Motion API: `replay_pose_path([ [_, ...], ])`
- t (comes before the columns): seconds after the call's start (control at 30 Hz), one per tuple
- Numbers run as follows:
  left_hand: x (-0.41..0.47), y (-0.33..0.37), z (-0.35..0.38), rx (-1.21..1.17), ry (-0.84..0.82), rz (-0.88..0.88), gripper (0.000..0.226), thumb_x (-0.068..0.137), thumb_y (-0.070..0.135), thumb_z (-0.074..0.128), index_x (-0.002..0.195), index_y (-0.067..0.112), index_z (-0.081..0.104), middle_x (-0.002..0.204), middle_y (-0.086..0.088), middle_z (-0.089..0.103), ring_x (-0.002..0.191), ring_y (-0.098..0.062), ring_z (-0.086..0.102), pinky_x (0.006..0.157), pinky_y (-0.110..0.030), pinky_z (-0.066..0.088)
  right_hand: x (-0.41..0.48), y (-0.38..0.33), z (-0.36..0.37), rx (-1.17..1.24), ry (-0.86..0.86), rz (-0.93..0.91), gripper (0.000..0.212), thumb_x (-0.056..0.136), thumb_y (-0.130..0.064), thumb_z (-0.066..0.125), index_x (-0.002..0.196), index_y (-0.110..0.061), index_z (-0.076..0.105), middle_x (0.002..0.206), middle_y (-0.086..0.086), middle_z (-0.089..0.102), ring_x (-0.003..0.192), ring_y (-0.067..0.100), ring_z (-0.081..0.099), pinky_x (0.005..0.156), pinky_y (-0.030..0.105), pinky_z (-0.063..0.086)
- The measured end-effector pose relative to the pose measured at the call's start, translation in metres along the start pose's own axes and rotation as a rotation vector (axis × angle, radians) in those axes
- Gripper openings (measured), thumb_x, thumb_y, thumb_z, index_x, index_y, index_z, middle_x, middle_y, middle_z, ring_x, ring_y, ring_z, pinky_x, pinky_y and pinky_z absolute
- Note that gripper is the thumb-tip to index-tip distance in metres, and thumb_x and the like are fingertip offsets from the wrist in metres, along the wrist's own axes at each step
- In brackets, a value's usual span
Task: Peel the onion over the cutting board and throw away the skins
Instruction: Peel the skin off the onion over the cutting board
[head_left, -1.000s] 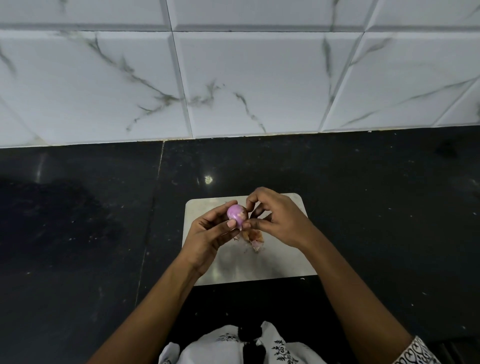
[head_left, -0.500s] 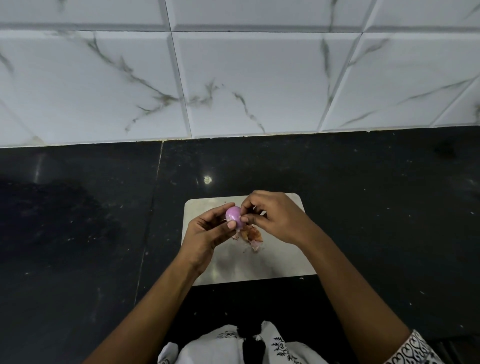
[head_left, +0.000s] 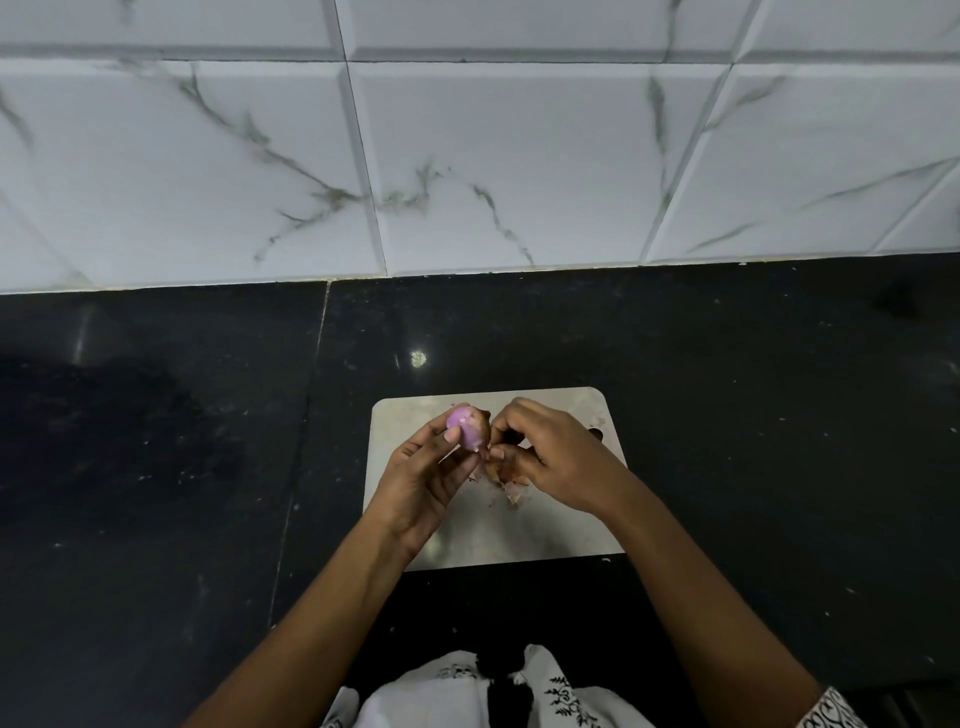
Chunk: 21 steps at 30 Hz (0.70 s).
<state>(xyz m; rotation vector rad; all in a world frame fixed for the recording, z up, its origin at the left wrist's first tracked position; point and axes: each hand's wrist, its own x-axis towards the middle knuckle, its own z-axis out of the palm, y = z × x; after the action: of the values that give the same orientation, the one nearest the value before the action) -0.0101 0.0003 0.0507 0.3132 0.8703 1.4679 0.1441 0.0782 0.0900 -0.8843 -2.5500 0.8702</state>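
We are gripping the onion (head_left: 464, 428) in our left hand (head_left: 422, 483) over the board (head_left: 571, 530), our right hand (head_left: 553, 460) pinching skin (head_left: 486, 451) at its 5 o'clock. We are judging it light, slick where bare, the skin brittle.

This is a kitchen: a polished black stone counter (head_left: 156, 467) meets white marble-look wall tiles (head_left: 493, 156), and a cutting board (head_left: 519, 535) holds onion skins (head_left: 511, 488) beneath a pink onion (head_left: 467, 431).
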Motion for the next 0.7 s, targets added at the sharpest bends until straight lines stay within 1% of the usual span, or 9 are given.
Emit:
replay_pose_path([
  [0.07, 0.0, 0.0, 0.0, -0.025, 0.007, 0.0, 0.033, 0.076, 0.014, 0.06, 0.108, 0.005, 0.065, 0.1, -0.01, 0.071, 0.083, -0.013, 0.07, 0.068, -0.02, 0.057, -0.001, 0.004, 0.003, -0.06, -0.01, 0.06, 0.006, 0.086, -0.013, 0.061, 0.09, -0.015, 0.057, 0.093, -0.003, 0.057, 0.084, 0.013, 0.057, 0.074, 0.026, 0.049],
  [0.13, 0.0, 0.0, -0.002, -0.059, 0.015, 0.0, 0.036, 0.073, 0.013, 0.065, 0.108, 0.006, 0.065, 0.103, -0.011, 0.071, 0.085, -0.015, 0.07, 0.068, -0.021, 0.057, -0.002, 0.008, 0.008, -0.071, 0.052, 0.132, 0.01, 0.085, -0.012, 0.063, 0.089, -0.017, 0.056, 0.091, -0.005, 0.058, 0.084, 0.012, 0.058, 0.071, 0.017, 0.046],
  [0.23, 0.002, -0.001, -0.007, -0.058, 0.045, -0.01, 0.06, 0.054, 0.019, 0.087, 0.11, 0.009, 0.066, 0.11, -0.013, 0.069, 0.091, -0.019, 0.07, 0.07, -0.023, 0.058, -0.004, 0.006, 0.011, 0.015, 0.186, 0.2, 0.014, 0.084, -0.008, 0.064, 0.09, -0.018, 0.056, 0.089, -0.008, 0.058, 0.08, 0.004, 0.056, 0.069, 0.011, 0.043],
  [0.33, 0.004, -0.005, -0.013, -0.067, 0.048, -0.003, 0.073, 0.034, 0.024, 0.095, 0.102, 0.015, 0.072, 0.11, -0.011, 0.07, 0.092, -0.02, 0.07, 0.071, -0.023, 0.057, -0.001, 0.004, 0.015, -0.037, -0.018, 0.2, 0.025, 0.086, -0.002, 0.059, 0.106, -0.016, 0.062, 0.109, 0.0, 0.061, 0.096, 0.011, 0.059, 0.083, 0.017, 0.045],
  [0.4, 0.002, -0.006, -0.013, -0.075, 0.032, 0.0, 0.069, 0.034, 0.025, 0.095, 0.099, 0.018, 0.075, 0.108, -0.01, 0.071, 0.09, -0.019, 0.071, 0.073, -0.023, 0.058, -0.001, 0.002, 0.016, -0.077, -0.056, 0.249, 0.028, 0.086, -0.007, 0.06, 0.111, -0.019, 0.057, 0.114, -0.001, 0.057, 0.098, 0.012, 0.059, 0.08, 0.017, 0.043],
  [0.5, 0.002, -0.006, -0.013, -0.076, 0.03, 0.01, 0.069, 0.033, 0.028, 0.096, 0.099, 0.021, 0.075, 0.104, -0.009, 0.072, 0.085, -0.016, 0.071, 0.073, -0.023, 0.058, -0.001, -0.001, 0.012, 0.012, 0.174, 0.344, 0.015, 0.084, -0.011, 0.063, 0.089, -0.019, 0.051, 0.08, -0.01, 0.051, 0.069, 0.003, 0.051, 0.059, 0.01, 0.037],
  [0.53, 0.001, -0.006, -0.013, -0.078, 0.034, 0.018, 0.07, 0.033, 0.028, 0.096, 0.099, 0.021, 0.075, 0.103, -0.009, 0.072, 0.085, -0.016, 0.071, 0.073, -0.023, 0.058, 0.0, -0.002, 0.01, 0.046, 0.195, 0.363, 0.015, 0.084, -0.008, 0.062, 0.085, -0.019, 0.051, 0.074, -0.012, 0.049, 0.066, 0.002, 0.05, 0.057, 0.01, 0.036],
  [0.63, 0.001, -0.005, -0.013, -0.082, 0.027, 0.044, 0.069, 0.033, 0.023, 0.097, 0.099, 0.02, 0.075, 0.106, -0.01, 0.071, 0.087, -0.018, 0.071, 0.071, -0.023, 0.058, 0.002, -0.005, 0.01, 0.084, -0.015, 0.372, 0.019, 0.084, -0.01, 0.062, 0.101, -0.019, 0.06, 0.096, -0.009, 0.054, 0.084, 0.004, 0.057, 0.07, 0.014, 0.042],
  [0.7, 0.001, -0.004, -0.011, -0.06, 0.025, 0.066, 0.068, 0.033, 0.022, 0.096, 0.098, 0.02, 0.076, 0.107, -0.008, 0.072, 0.087, -0.018, 0.071, 0.07, -0.023, 0.057, 0.002, -0.004, 0.012, 0.077, -0.029, 0.385, 0.023, 0.085, -0.017, 0.064, 0.108, -0.018, 0.063, 0.108, -0.005, 0.057, 0.087, 0.007, 0.058, 0.072, 0.013, 0.043],
])
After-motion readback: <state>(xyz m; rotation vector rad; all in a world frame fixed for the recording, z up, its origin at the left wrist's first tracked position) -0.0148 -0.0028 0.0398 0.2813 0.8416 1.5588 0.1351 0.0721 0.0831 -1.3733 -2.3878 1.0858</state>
